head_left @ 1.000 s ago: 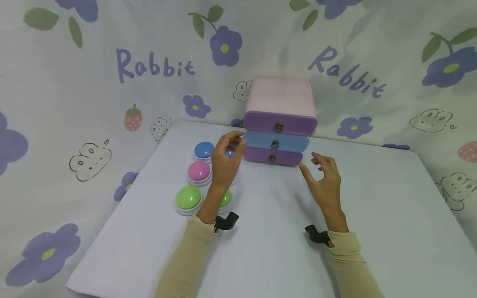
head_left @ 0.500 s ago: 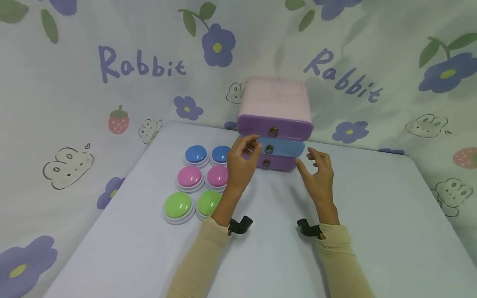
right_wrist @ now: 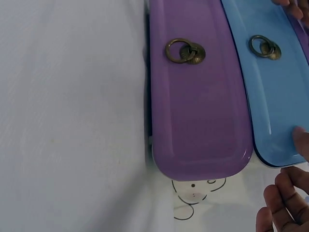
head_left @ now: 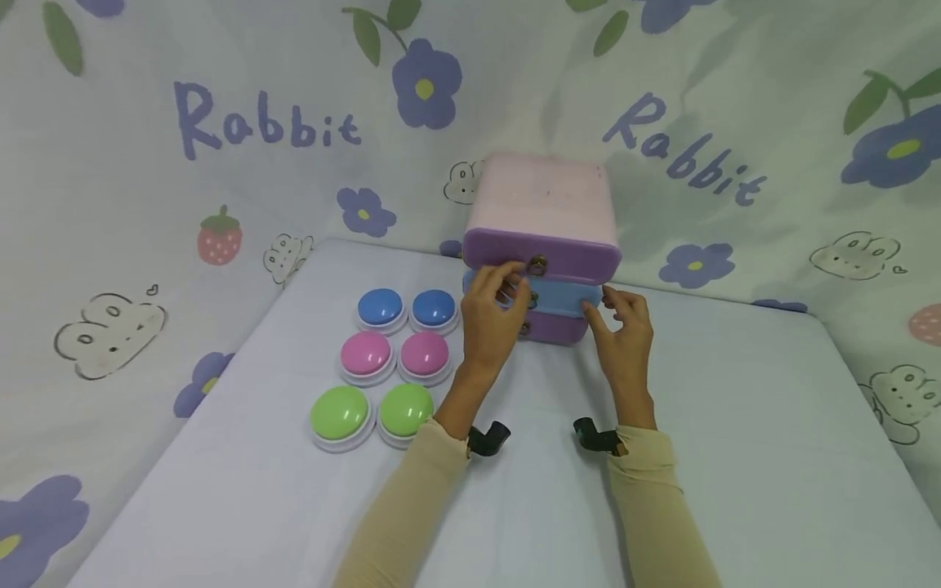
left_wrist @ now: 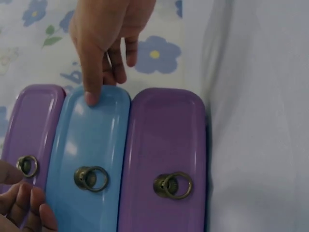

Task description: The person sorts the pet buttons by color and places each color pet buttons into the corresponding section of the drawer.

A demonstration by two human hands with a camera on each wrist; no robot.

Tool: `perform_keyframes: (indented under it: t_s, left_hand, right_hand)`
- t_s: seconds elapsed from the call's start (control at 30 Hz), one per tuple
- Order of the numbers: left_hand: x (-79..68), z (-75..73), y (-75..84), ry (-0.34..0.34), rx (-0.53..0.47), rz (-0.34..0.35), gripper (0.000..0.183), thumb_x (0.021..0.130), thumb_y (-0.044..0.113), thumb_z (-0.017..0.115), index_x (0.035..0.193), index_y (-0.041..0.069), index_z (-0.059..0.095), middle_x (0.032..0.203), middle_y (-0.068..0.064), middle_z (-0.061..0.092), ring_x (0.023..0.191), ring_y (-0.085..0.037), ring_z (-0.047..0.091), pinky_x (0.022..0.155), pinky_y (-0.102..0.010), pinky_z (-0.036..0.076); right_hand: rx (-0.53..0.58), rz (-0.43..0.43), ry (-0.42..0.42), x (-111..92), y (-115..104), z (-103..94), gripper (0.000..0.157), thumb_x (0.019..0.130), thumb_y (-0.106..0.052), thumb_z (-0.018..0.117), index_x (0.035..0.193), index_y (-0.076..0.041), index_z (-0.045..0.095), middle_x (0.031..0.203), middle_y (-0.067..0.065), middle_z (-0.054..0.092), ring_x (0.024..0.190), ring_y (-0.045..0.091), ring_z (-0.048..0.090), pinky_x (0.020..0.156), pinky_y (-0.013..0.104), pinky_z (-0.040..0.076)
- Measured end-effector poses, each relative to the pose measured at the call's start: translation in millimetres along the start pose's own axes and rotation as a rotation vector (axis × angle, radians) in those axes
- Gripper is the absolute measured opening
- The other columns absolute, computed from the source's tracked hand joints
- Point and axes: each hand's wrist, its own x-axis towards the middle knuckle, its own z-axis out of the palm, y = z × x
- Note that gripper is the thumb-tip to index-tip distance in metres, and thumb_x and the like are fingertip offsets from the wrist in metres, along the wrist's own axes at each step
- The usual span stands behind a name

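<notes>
A small pink chest of drawers (head_left: 544,196) stands at the back of the table. Its front has a purple top drawer (head_left: 500,249), a blue middle drawer (left_wrist: 91,130) and a purple bottom drawer (right_wrist: 198,106), each with a brass ring pull. My right hand (head_left: 623,343) pinches the right end of the blue drawer, thumb on its face and fingers at its end edge. My left hand (head_left: 494,322) hovers before the drawers with bent fingers, holding nothing. Its index fingertip is close to the top ring pull (left_wrist: 27,165).
Left of the chest sit several domed push buttons in pairs: blue (head_left: 380,307), pink (head_left: 425,354) and green (head_left: 340,413). A white cloth (head_left: 750,457) covers the table. Behind hangs a rabbit-and-flower print cloth (head_left: 294,49).
My left hand has moved right, away from over the buttons to the front of the drawers. My right hand has come in from beside the chest and taken hold of the blue drawer's end.
</notes>
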Motion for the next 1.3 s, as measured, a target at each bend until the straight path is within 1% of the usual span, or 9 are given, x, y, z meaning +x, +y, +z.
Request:
perform_keyframes:
  t_s: [0.17, 0.43, 0.57, 0.67, 0.73, 0.9, 1.0, 1.1, 1.3]
  left_hand:
    - [0.1, 3.6, 0.3, 0.004, 0.011, -0.054, 0.015, 0.093, 0.009, 0.069, 0.105, 0.000, 0.072, 0.091, -0.008, 0.065, 0.075, -0.018, 0.061, 0.067, -0.031, 0.053]
    - [1.5, 14.1, 3.6, -0.001, -0.076, -0.171, 0.018, 0.094, 0.018, 0.072, 0.100, 0.002, 0.074, 0.089, -0.006, 0.066, 0.077, -0.014, 0.061, 0.070, -0.026, 0.051]
    - [1.2, 14.7, 4.6, 0.023, -0.127, -0.215, 0.014, 0.093, 0.015, 0.072, 0.095, 0.001, 0.074, 0.086, -0.007, 0.066, 0.075, -0.017, 0.060, 0.069, -0.026, 0.050]
    - [1.4, 13.9, 6.3, 0.039, -0.165, -0.221, 0.012, 0.092, 0.011, 0.072, 0.092, -0.001, 0.074, 0.084, -0.010, 0.065, 0.074, -0.020, 0.060, 0.068, -0.028, 0.050]
    - [1.1, 13.6, 7.3, 0.037, -0.184, -0.213, 0.012, 0.092, 0.010, 0.071, 0.092, -0.002, 0.073, 0.083, -0.011, 0.065, 0.073, -0.021, 0.061, 0.067, -0.029, 0.051]
    - [-0.2, 10.0, 10.2, 0.017, -0.182, -0.195, 0.011, 0.092, 0.008, 0.071, 0.091, -0.003, 0.072, 0.083, -0.010, 0.065, 0.072, -0.020, 0.060, 0.066, -0.028, 0.051]
    - [-1.4, 6.8, 12.3, 0.004, -0.166, -0.201, 0.011, 0.092, 0.008, 0.071, 0.091, -0.002, 0.071, 0.084, -0.008, 0.064, 0.073, -0.017, 0.059, 0.067, -0.026, 0.050]
    - [-3.4, 4.0, 15.3, -0.006, -0.160, -0.212, 0.011, 0.092, 0.009, 0.071, 0.092, -0.002, 0.071, 0.085, -0.007, 0.064, 0.074, -0.016, 0.059, 0.067, -0.026, 0.050]
    - [-8.0, 0.9, 18.4, -0.011, -0.160, -0.225, 0.013, 0.092, 0.013, 0.072, 0.091, 0.000, 0.072, 0.084, -0.007, 0.064, 0.073, -0.017, 0.059, 0.067, -0.026, 0.050]
  right_hand:
    - [0.017, 0.013, 0.019, 3.3, 0.5, 0.8, 0.040, 0.088, -0.016, 0.078, 0.122, 0.002, 0.069, 0.113, 0.017, 0.059, 0.106, 0.027, 0.057, 0.089, 0.038, 0.042]
    - [0.004, 0.023, 0.031, 6.1, 2.8, -1.4, 0.038, 0.086, -0.016, 0.080, 0.119, 0.000, 0.071, 0.108, 0.013, 0.062, 0.102, 0.024, 0.059, 0.085, 0.033, 0.044]
    - [0.017, 0.021, 0.035, 6.0, 2.4, -0.8, 0.037, 0.087, -0.017, 0.080, 0.118, 0.000, 0.072, 0.108, 0.013, 0.062, 0.100, 0.024, 0.059, 0.084, 0.040, 0.046]
    - [0.017, 0.024, 0.034, 6.3, 3.0, -0.6, 0.037, 0.087, -0.018, 0.080, 0.119, 0.000, 0.072, 0.108, 0.013, 0.063, 0.099, 0.025, 0.059, 0.084, 0.047, 0.046]
    - [0.010, 0.028, 0.032, 6.7, 3.6, -0.9, 0.038, 0.087, -0.018, 0.080, 0.119, 0.000, 0.071, 0.107, 0.014, 0.062, 0.098, 0.026, 0.059, 0.084, 0.049, 0.046]
    - [-0.012, 0.038, 0.027, 8.2, 4.0, -1.2, 0.039, 0.087, -0.019, 0.080, 0.120, 0.000, 0.071, 0.107, 0.014, 0.062, 0.098, 0.027, 0.059, 0.084, 0.049, 0.046]
    - [-0.010, 0.030, 0.029, 8.7, 2.9, -1.5, 0.037, 0.087, -0.019, 0.079, 0.119, 0.000, 0.071, 0.106, 0.014, 0.062, 0.099, 0.027, 0.059, 0.084, 0.049, 0.047]
    - [-0.003, 0.019, 0.032, 8.2, 2.6, -1.7, 0.035, 0.088, -0.017, 0.079, 0.117, 0.000, 0.072, 0.105, 0.014, 0.062, 0.099, 0.026, 0.058, 0.085, 0.047, 0.047]
    - [-0.004, 0.016, 0.035, 6.8, 2.1, -2.0, 0.031, 0.087, -0.015, 0.080, 0.112, 0.001, 0.073, 0.104, 0.013, 0.063, 0.099, 0.024, 0.058, 0.083, 0.036, 0.046]
